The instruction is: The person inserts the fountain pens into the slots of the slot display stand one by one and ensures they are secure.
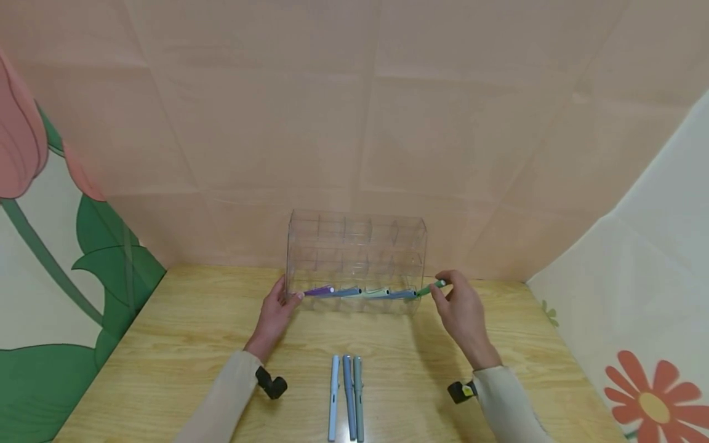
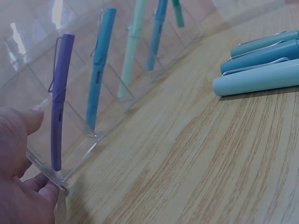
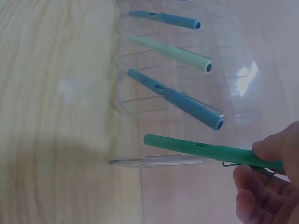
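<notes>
A clear acrylic organizer (image 1: 357,246) with several slanted cells stands at the back of the wooden table (image 1: 166,344). Its bottom row holds a purple pen (image 1: 319,291), a blue pen (image 1: 348,292), a pale green pen (image 1: 376,293) and another blue pen (image 1: 402,295). My right hand (image 1: 443,288) pinches a green pen (image 1: 431,288) by its clip end. The pen's tip points into the organizer's right end cell (image 3: 154,161). My left hand (image 1: 288,294) rests against the organizer's left end with fingers fairly straight. Its thumb (image 2: 25,121) lies on the clear wall beside the purple pen (image 2: 58,102).
Three pens lie side by side near the table's front edge: light blue (image 1: 334,397), blue (image 1: 348,397) and grey-green (image 1: 359,400). A pink paper wall rises right behind the organizer. Flower-painted panels close in the left and right sides.
</notes>
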